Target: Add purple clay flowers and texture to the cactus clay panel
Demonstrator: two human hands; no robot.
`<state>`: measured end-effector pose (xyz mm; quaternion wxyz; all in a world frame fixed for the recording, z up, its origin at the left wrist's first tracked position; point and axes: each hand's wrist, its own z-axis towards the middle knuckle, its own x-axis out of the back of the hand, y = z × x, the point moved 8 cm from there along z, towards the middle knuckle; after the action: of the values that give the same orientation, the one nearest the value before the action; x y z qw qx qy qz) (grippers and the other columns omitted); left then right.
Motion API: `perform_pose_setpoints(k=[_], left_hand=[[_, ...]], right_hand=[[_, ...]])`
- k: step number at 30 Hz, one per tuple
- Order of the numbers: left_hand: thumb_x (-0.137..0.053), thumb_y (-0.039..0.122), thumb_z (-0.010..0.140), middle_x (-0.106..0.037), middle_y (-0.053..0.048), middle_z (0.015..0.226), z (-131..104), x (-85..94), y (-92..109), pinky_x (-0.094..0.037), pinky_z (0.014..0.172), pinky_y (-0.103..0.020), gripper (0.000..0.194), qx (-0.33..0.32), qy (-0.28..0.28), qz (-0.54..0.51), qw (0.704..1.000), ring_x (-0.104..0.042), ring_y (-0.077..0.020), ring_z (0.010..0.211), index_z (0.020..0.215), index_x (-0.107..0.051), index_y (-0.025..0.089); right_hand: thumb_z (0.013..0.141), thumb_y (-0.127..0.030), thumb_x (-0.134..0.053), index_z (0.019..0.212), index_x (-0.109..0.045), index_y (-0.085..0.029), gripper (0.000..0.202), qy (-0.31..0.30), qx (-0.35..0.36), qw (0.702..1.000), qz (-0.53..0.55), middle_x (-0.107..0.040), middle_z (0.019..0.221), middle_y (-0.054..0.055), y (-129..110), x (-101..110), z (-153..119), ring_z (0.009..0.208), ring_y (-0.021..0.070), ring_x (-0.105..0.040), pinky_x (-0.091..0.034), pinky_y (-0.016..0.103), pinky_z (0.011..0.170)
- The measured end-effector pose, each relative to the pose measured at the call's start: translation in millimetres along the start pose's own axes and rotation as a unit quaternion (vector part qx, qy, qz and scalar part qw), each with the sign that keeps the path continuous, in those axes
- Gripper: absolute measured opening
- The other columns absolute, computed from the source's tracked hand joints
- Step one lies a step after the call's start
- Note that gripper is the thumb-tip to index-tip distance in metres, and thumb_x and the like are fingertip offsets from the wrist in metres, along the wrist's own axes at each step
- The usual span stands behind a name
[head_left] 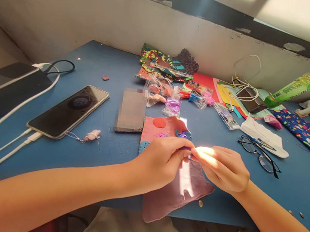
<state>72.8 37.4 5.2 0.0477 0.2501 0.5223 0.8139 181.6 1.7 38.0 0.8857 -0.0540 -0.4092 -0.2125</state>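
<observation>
My left hand (160, 163) and my right hand (226, 168) meet fingertip to fingertip over a soft clay picture sheet (161, 205). Both are closed in a pinch on a small bluish-purple bit of clay (187, 148), mostly covered by the fingers. The sheet is pink at the top and mauve below, where its lower end hangs past the table edge. On its upper part are a flat red-orange disc (159, 122), a small pink clay shape (161, 135) and a blue dotted patch with purple pieces (183, 134).
Clay packets (172, 106) and finished clay pictures (161, 62) lie behind the sheet. To the left are a phone (67, 111) on cables, a charm (92, 135) and a blurred card (132, 111). Glasses (260, 153) and a green bottle (297, 86) are at right.
</observation>
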Motion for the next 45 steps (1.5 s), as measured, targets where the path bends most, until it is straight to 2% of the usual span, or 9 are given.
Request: perform_pose_setpoints(k=[6,14,18,23,29,35,39,41,45], left_hand=[[-0.037,-0.004,0.083,-0.074,0.001,0.081,-2,-2.0,-7,-0.050,0.054,-0.018,0.040,0.010,-0.011,0.008,1.000,-0.061,-0.0063,0.056,0.104,-0.065,0.015],[-0.062,0.003,0.078,-0.077,0.003,0.074,-3,-17.9,-7,-0.051,0.063,-0.015,0.021,0.062,-0.093,-0.067,0.991,-0.068,-0.0093,0.066,0.077,-0.076,0.018],[-0.064,0.009,0.078,-0.071,0.004,0.059,-6,-19.3,-11,-0.045,0.052,-0.016,0.016,0.090,-0.102,-0.055,0.989,-0.063,-0.0083,0.056,0.068,-0.074,0.018],[-0.043,0.015,0.092,-0.074,-0.001,0.078,-5,-10.1,-12,-0.049,0.058,-0.017,0.028,0.068,-0.045,-0.062,0.995,-0.066,-0.0091,0.064,0.088,-0.071,0.016],[-0.037,0.004,0.085,-0.073,-0.004,0.096,-6,-12.1,-15,-0.055,0.072,-0.023,0.039,0.055,-0.038,-0.077,0.995,-0.069,-0.0136,0.082,0.106,-0.067,0.017],[-0.056,0.011,0.079,-0.071,0.002,0.068,-11,-22.3,-21,-0.050,0.060,-0.021,0.016,0.147,-0.094,-0.103,0.979,-0.066,-0.0133,0.066,0.071,-0.069,0.018],[-0.058,0.021,0.082,-0.062,0.003,0.054,-14,-24.8,-24,-0.046,0.051,-0.019,0.022,0.194,-0.106,-0.135,0.966,-0.060,-0.0096,0.050,0.061,-0.061,0.017],[-0.049,0.025,0.089,-0.060,0.003,0.055,-12,-22.6,-23,-0.047,0.052,-0.019,0.028,0.179,-0.094,-0.143,0.969,-0.059,-0.0085,0.048,0.064,-0.059,0.017],[-0.037,0.014,0.091,-0.064,0.001,0.065,-8,-17.0,-17,-0.050,0.056,-0.019,0.028,0.107,-0.069,-0.120,0.985,-0.062,-0.0090,0.057,0.080,-0.063,0.017]], right_hand=[[0.086,-0.007,-0.057,0.112,-0.056,-0.015,0.027,0.007,0.004,1.000,-0.003,-0.071,0.074,0.007,-2,0,3,0.055,0.0118,-0.057,-0.046,0.025,0.048],[0.094,-0.015,-0.042,0.105,-0.056,-0.012,0.019,0.028,0.000,1.000,-0.010,-0.066,0.066,0.005,-1,6,3,0.051,0.0118,-0.053,-0.046,0.024,0.047],[0.093,-0.013,-0.041,0.106,-0.056,-0.012,0.019,0.021,0.001,1.000,-0.003,-0.064,0.064,0.004,0,3,3,0.049,0.0111,-0.049,-0.043,0.024,0.045],[0.092,-0.012,-0.042,0.109,-0.055,-0.012,0.022,0.011,0.002,1.000,0.000,-0.066,0.067,0.006,1,1,3,0.052,0.0119,-0.052,-0.045,0.024,0.047],[0.089,-0.010,-0.044,0.112,-0.056,-0.013,0.026,0.023,0.002,1.000,-0.004,-0.062,0.062,0.004,1,2,4,0.049,0.0127,-0.049,-0.043,0.024,0.045],[0.088,-0.008,-0.043,0.114,-0.055,-0.013,0.029,0.014,-0.006,1.000,-0.006,-0.063,0.063,0.004,2,3,4,0.051,0.0126,-0.051,-0.045,0.023,0.047],[0.089,-0.008,-0.044,0.111,-0.056,-0.012,0.026,0.013,-0.007,1.000,-0.004,-0.064,0.063,0.004,2,2,3,0.050,0.0125,-0.049,-0.044,0.024,0.046],[0.089,-0.008,-0.044,0.110,-0.057,-0.012,0.024,0.014,-0.005,1.000,-0.004,-0.065,0.064,0.005,2,1,3,0.051,0.0127,-0.050,-0.044,0.024,0.046],[0.090,-0.009,-0.044,0.110,-0.056,-0.013,0.024,0.016,-0.001,1.000,-0.001,-0.066,0.065,0.005,1,1,4,0.052,0.0132,-0.052,-0.045,0.024,0.047]])
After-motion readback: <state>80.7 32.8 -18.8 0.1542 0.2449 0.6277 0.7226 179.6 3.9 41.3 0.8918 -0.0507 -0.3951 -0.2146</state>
